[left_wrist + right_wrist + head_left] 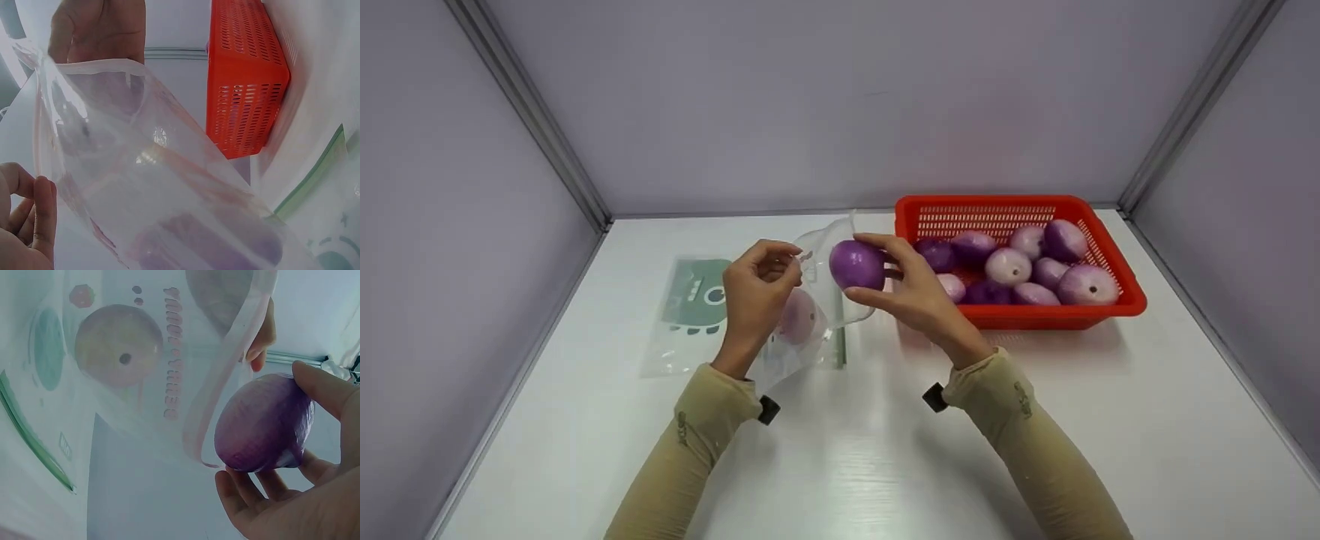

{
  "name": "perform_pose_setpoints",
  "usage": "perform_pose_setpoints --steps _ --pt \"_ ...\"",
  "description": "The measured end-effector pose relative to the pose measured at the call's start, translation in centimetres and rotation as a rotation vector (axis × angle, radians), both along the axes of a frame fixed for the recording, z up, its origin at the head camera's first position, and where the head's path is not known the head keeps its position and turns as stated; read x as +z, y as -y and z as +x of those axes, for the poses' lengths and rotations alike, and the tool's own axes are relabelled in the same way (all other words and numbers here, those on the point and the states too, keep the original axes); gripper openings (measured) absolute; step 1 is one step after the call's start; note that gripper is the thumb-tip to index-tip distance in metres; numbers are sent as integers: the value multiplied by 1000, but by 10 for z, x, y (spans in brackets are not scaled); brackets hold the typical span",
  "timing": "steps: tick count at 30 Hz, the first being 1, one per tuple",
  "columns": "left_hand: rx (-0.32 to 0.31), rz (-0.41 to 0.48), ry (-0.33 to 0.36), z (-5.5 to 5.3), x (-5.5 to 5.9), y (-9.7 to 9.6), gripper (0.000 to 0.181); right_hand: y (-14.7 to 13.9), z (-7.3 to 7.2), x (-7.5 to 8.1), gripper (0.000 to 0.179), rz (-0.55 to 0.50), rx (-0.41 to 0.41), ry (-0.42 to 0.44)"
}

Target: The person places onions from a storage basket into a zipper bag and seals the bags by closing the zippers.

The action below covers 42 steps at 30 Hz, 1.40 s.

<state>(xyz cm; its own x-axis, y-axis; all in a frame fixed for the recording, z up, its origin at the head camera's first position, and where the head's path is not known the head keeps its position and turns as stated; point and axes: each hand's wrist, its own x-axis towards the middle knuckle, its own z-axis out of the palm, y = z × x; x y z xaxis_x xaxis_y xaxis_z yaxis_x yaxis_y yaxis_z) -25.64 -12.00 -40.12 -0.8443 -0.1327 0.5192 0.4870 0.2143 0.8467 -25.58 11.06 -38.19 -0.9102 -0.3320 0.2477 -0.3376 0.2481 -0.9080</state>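
Note:
My left hand [761, 289] pinches the rim of a clear zip bag [152, 146] between thumb and fingers. The bag hangs with its mouth toward the right, and pink lettering shows on it in the right wrist view. Inside it lies an onion [119, 346], seen through the plastic. A purple onion [858, 265] is in my right hand [919, 292], gripped between thumb and fingers right at the bag's mouth. In the right wrist view this held onion [264, 422] is beside the bag's pink-edged opening, its pointed end toward the palm.
A red plastic basket [1020, 319] with several onions [1009, 267] stands at the back right. On the white table [870, 465], left of centre, lies a flat bag with a green print [697, 289]. Grey walls [877, 105] enclose the back and sides.

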Motion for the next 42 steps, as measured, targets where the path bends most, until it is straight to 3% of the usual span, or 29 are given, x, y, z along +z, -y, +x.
perform_pose_setpoints --steps 17,23,42 --pt "25 -5 11 -3 4 -3 12 -5 -2 -7 77 85 36 -43" --pt "16 -6 4 -3 8 -5 11 -9 -1 -8 78 79 35 -44" --pt "28 -8 -13 -4 6 -5 13 -13 -2 -12 81 53 47 -24"
